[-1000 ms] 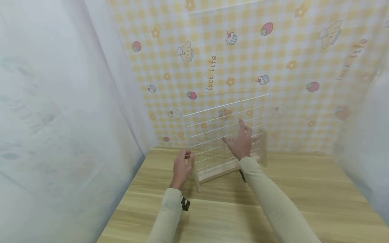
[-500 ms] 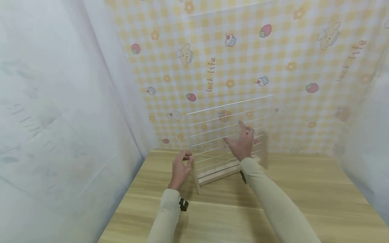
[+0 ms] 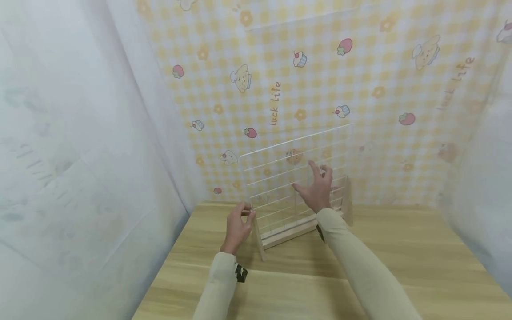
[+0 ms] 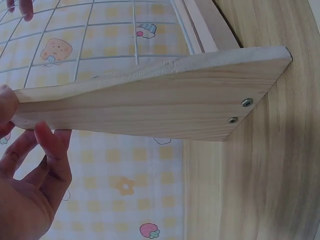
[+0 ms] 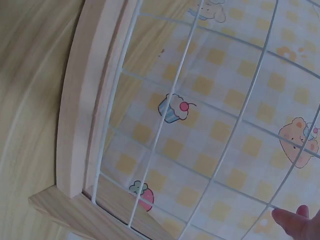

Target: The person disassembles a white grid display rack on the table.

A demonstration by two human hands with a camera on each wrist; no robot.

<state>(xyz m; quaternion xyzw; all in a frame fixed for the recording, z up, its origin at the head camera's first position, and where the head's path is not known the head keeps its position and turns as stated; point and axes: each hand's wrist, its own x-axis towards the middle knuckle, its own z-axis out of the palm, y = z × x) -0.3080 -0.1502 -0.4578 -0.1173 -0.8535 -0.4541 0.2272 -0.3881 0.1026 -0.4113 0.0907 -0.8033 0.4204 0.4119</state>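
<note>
- A yellow-and-white checked cloth (image 3: pixel 280 58) is rising behind the scene, its print showing cupcakes, strawberries, puppies and the words "luck life".
- A light wood-grain table (image 3: pixel 288 293) is stretching below it, supporting the work.
- A white rectangular wire grid (image 5: pixel 240 119) is standing on edge above the table, near the checked cloth; its slim bars are crossing to form open rectangles, and the print is showing through them.
- Pale cream sleeves (image 3: pixel 364 262) are covering both of the person's arms, which are reaching in from the near side.
- A straight, pale wooden crossbar (image 5: pixel 80 100) is running along the grid's lower edge, linking the two ends of the stand.
- A flat, pale wooden left side board (image 4: pixel 150 105) is slanting up from the table, its grain showing plainly; a matching right side board (image 3: pixel 347 202) is standing at the far end.
- The left hand (image 3: pixel 238 229) is pinching the upper end of the left side board between thumb and fingers.
- The right hand (image 3: pixel 318 186) is spreading thumb and forefinger wide before the grid's middle; whether it is touching the wires, one cannot tell.
- Two small round silvery screws (image 4: pixel 247 102) are sitting in the left side board's lower end.
</note>
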